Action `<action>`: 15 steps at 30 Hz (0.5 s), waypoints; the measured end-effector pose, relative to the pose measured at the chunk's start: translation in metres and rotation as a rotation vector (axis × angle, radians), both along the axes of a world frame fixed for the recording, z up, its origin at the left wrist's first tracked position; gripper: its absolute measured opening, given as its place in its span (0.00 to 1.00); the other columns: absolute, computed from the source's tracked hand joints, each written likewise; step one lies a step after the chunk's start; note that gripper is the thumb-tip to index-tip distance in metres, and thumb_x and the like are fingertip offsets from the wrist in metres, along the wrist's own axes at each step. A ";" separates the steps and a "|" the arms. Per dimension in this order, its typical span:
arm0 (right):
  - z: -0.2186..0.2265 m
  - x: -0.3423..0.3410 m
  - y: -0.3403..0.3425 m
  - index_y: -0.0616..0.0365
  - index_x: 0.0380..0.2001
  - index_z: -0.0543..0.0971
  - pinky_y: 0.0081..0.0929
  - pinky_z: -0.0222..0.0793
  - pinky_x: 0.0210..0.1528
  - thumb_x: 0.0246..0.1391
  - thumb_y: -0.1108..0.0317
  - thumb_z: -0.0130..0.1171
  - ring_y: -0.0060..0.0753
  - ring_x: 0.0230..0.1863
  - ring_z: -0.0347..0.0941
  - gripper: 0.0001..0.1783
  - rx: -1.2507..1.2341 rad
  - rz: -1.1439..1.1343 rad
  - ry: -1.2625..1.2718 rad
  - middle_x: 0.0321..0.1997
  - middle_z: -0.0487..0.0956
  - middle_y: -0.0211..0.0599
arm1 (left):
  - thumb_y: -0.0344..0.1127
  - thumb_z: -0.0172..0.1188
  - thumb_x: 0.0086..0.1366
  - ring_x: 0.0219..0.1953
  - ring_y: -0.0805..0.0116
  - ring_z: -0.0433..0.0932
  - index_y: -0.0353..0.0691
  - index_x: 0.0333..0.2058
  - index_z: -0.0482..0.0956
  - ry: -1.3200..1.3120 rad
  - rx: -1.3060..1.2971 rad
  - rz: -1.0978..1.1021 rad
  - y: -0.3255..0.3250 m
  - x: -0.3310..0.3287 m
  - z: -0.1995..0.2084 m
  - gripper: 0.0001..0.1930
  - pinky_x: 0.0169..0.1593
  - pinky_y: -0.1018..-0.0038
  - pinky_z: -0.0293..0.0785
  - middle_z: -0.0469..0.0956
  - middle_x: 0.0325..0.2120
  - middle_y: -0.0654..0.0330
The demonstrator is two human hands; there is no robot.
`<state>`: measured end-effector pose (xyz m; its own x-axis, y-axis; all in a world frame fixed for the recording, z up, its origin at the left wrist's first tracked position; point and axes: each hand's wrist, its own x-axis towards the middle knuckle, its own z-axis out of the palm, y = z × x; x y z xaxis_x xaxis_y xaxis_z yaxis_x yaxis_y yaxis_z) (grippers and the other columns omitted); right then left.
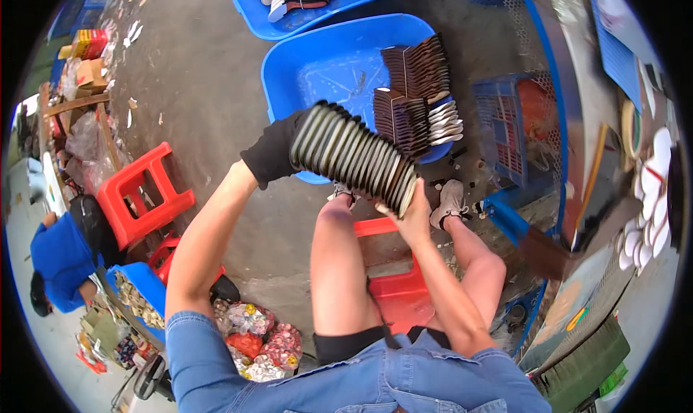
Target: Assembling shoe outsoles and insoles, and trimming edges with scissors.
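A long stack of dark shoe soles (354, 155) with pale edges, packed side by side, hangs in front of me between my two hands. My left hand (273, 152), in a black glove, grips its left end; the fingers are partly hidden behind the stack. At the lower right end my bare right hand (411, 214) closes round the last soles. Just beyond the stack lies a blue plastic tub (303, 70), partly covered by it. Brown sole bundles (416, 68) tied with string rest along the tub's right side, beside several white-edged soles (445, 122).
A second blue tub (271, 31) with more soles stands farther off. Blue crates (499, 128) and a metal bench are on my right. To the left are a red stool (141, 196), a person in blue (61, 258) and filled plastic bags (263, 341). Another red seat (401, 297) is between my legs.
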<state>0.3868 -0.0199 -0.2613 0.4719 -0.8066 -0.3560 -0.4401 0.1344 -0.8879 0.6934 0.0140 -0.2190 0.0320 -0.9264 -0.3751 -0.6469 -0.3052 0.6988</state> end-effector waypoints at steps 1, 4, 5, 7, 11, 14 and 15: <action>-0.016 0.005 0.001 0.63 0.48 0.61 0.31 0.68 0.48 0.37 0.66 0.73 0.39 0.46 0.74 0.38 0.065 -0.034 -0.008 0.45 0.76 0.43 | 0.38 0.67 0.46 0.45 0.47 0.74 0.40 0.51 0.66 -0.023 0.013 -0.047 -0.014 0.002 -0.010 0.32 0.46 0.62 0.72 0.74 0.42 0.51; -0.086 0.015 0.014 0.63 0.51 0.62 0.28 0.68 0.49 0.38 0.71 0.72 0.33 0.46 0.73 0.38 0.249 -0.183 -0.041 0.46 0.75 0.41 | 0.33 0.62 0.50 0.42 0.48 0.74 0.39 0.49 0.67 -0.056 -0.092 -0.229 -0.052 0.011 -0.074 0.26 0.44 0.63 0.73 0.74 0.38 0.50; -0.108 0.022 0.017 0.63 0.49 0.62 0.29 0.68 0.48 0.39 0.71 0.70 0.35 0.46 0.73 0.35 0.176 -0.209 -0.035 0.45 0.76 0.42 | 0.31 0.59 0.51 0.40 0.49 0.74 0.38 0.48 0.67 -0.082 -0.220 -0.346 -0.062 0.016 -0.099 0.23 0.42 0.63 0.73 0.74 0.37 0.50; -0.162 0.024 0.029 0.62 0.48 0.62 0.31 0.69 0.46 0.41 0.71 0.68 0.37 0.46 0.73 0.32 0.107 -0.239 -0.017 0.44 0.76 0.44 | 0.29 0.57 0.52 0.39 0.49 0.74 0.38 0.47 0.67 -0.038 -0.226 -0.385 -0.081 0.016 -0.153 0.22 0.41 0.62 0.73 0.74 0.36 0.50; -0.261 0.025 0.041 0.62 0.50 0.62 0.35 0.67 0.48 0.37 0.66 0.72 0.45 0.47 0.72 0.38 0.117 -0.388 0.143 0.45 0.75 0.48 | 0.27 0.54 0.52 0.39 0.50 0.74 0.36 0.46 0.66 -0.034 -0.248 -0.498 -0.119 0.008 -0.241 0.20 0.39 0.63 0.73 0.73 0.35 0.51; -0.315 0.023 0.046 0.63 0.50 0.64 0.35 0.67 0.49 0.35 0.63 0.73 0.46 0.47 0.73 0.40 0.117 -0.462 0.173 0.45 0.75 0.48 | 0.28 0.55 0.52 0.39 0.49 0.74 0.37 0.48 0.66 -0.044 -0.289 -0.557 -0.139 0.004 -0.300 0.22 0.40 0.62 0.73 0.73 0.36 0.49; -0.331 0.021 0.047 0.65 0.48 0.67 0.31 0.68 0.47 0.37 0.67 0.72 0.38 0.44 0.73 0.35 0.134 -0.452 0.222 0.45 0.76 0.44 | 0.30 0.56 0.52 0.39 0.48 0.75 0.38 0.48 0.66 -0.066 -0.322 -0.586 -0.145 0.000 -0.318 0.23 0.41 0.62 0.73 0.74 0.38 0.48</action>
